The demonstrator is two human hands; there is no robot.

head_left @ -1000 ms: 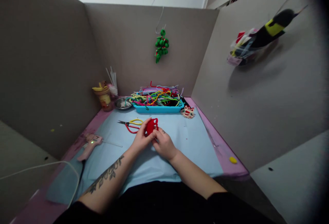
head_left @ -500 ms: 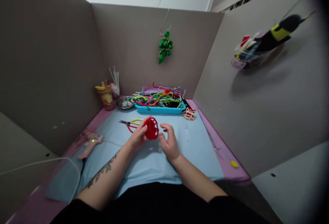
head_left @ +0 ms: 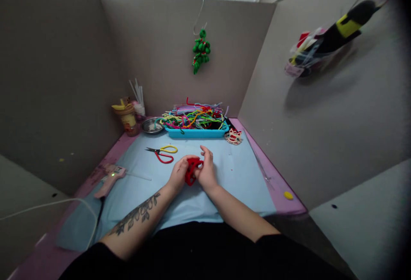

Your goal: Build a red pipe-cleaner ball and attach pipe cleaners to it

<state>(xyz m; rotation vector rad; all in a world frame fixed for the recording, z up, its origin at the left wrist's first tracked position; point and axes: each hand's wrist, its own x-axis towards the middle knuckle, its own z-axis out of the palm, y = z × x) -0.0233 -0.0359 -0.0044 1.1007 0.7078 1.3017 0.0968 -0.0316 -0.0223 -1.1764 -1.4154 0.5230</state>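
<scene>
A red openwork piece [head_left: 190, 172], looped and fuzzy like pipe cleaner work, is held low over the blue cloth [head_left: 237, 186]. My left hand [head_left: 178, 174] grips its left side. On its right side my right hand [head_left: 206, 173] has closed too, thumb against the red loops and a finger raised above them. Parts of the piece are hidden by both hands. Scissors [head_left: 160, 152] with one yellow and one red handle lie spread on the cloth, beyond my left hand.
Behind the hands stands a blue tray [head_left: 197, 133] heaped with coloured pipe cleaners, beside a metal dish [head_left: 153, 126]. A pink glue gun [head_left: 111, 181] with a lit light lies left. At right are a lion-face ornament [head_left: 233, 137], tweezers [head_left: 261, 166] and a yellow disc [head_left: 288, 195].
My right hand has come in from the right and taken hold of the red piece. The piece has turned and moved lower, and my left hand has uncovered the scissors' handles.
</scene>
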